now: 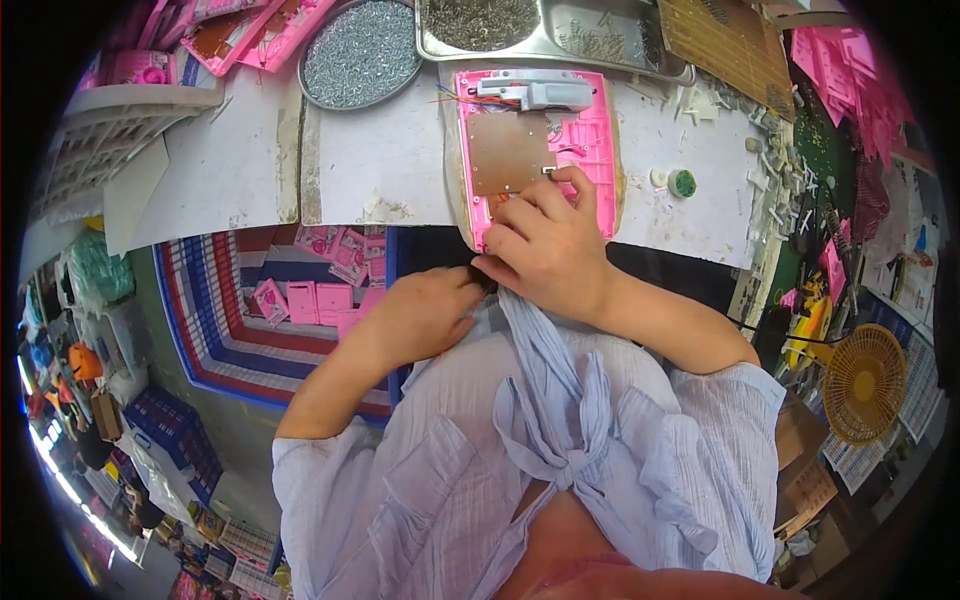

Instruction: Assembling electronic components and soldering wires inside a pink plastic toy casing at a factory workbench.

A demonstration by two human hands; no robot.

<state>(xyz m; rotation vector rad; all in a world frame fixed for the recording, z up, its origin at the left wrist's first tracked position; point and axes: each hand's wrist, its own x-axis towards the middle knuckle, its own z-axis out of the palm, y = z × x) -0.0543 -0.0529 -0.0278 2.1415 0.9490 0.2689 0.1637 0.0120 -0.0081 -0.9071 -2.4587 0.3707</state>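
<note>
A pink plastic casing half (pixel 597 140) lies on the white worktop with a brown circuit board (pixel 510 150) inside it. A grey plastic part (pixel 545 92) and several thin coloured wires sit at its far end. My right hand (pixel 550 245) is over the near end of the casing, fingers curled; one fingertip touches the board's near right corner beside a small white connector (pixel 548 171). My left hand (pixel 425 312) is closed just off the worktop's edge, its fingertips by the right thumb at a small dark thing (pixel 483 277). What the fingers hold is mostly hidden.
A round tray of screws (pixel 361 50) and a steel tray (pixel 480 48) of small metal parts stand at the back. Right of the casing is a small green-topped jar (pixel 682 183); white plastic bits (pixel 775 185) lie farther right. A striped bin (pixel 200 300) with pink parts sits below left.
</note>
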